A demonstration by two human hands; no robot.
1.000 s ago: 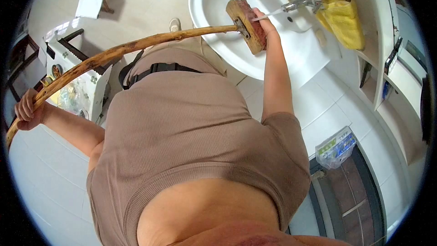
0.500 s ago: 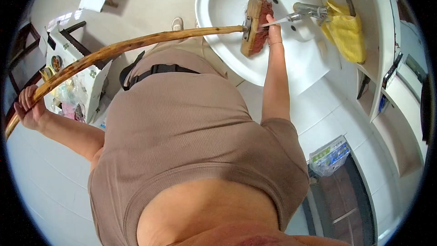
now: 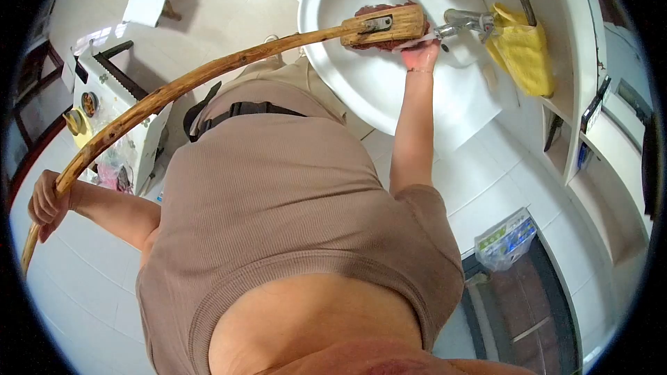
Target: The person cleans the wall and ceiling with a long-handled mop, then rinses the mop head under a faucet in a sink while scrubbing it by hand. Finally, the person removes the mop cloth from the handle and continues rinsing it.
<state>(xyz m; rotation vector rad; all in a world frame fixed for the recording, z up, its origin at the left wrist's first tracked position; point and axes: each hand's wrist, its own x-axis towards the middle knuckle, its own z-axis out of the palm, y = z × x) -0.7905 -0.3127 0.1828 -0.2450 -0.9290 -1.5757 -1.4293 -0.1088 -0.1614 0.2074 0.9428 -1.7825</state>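
Observation:
A mop (image 3: 208,72) with a long, curved wooden handle runs across the view, its wooden head (image 3: 403,24) over the white sink basin (image 3: 340,73). Reddish-brown mop material (image 3: 375,9) shows around the head's edges. My left hand (image 3: 48,201) is closed round the handle near its far end. At the mop head, under the tap (image 3: 462,23), my right hand (image 3: 420,57) grips the edge of the reddish-brown material. Some of its fingers are hidden beneath the head. Water runs from the tap onto the hand and mop.
A yellow cloth (image 3: 524,55) hangs beside the tap. Shelves (image 3: 590,187) line the right side. A clear-wrapped package (image 3: 506,239) sits at lower right. On the left stands a table (image 3: 142,156) with jars and bags; a small stool (image 3: 146,1) is farther back.
The mop head has turned so its wooden top faces up and its length lies crosswise. The handle's far end and my left hand have moved down. My right hand stays by the tap.

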